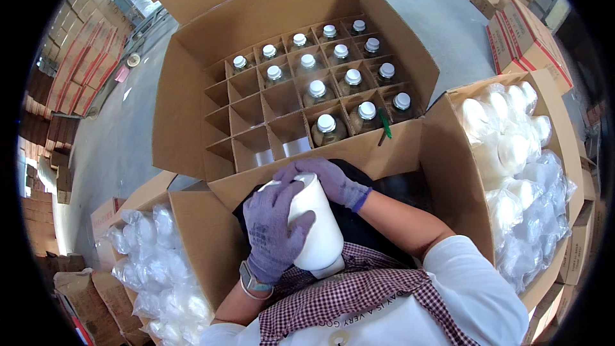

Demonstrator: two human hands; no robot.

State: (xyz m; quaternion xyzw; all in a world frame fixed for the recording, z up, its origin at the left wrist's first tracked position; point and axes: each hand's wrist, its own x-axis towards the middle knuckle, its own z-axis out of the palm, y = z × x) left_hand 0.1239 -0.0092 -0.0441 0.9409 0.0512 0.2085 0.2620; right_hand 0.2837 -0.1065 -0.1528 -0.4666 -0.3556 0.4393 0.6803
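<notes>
My left hand (272,234), in a grey-purple knit glove, wraps round the side of a white, smooth, roughly cylindrical container (322,227). It is tilted against my checked apron, its narrower end toward me. My right hand (328,184), gloved alike, curls over the far end, so its fingertips are partly hidden. Just beyond my hands stands a large open carton (176,109) with a cardboard divider grid. Clear bottles with white caps (328,129) fill its right and far cells; several near-left cells hold none. A green pen-like tool (385,124) leans at the carton's near right.
To my right is an open carton (564,243) of white containers in clear plastic bags (509,154). Another carton (195,234) with bagged white items (154,263) stands at my left. Stacked boxes (86,67) rise at the far left; a red-striped box (525,38) sits far right.
</notes>
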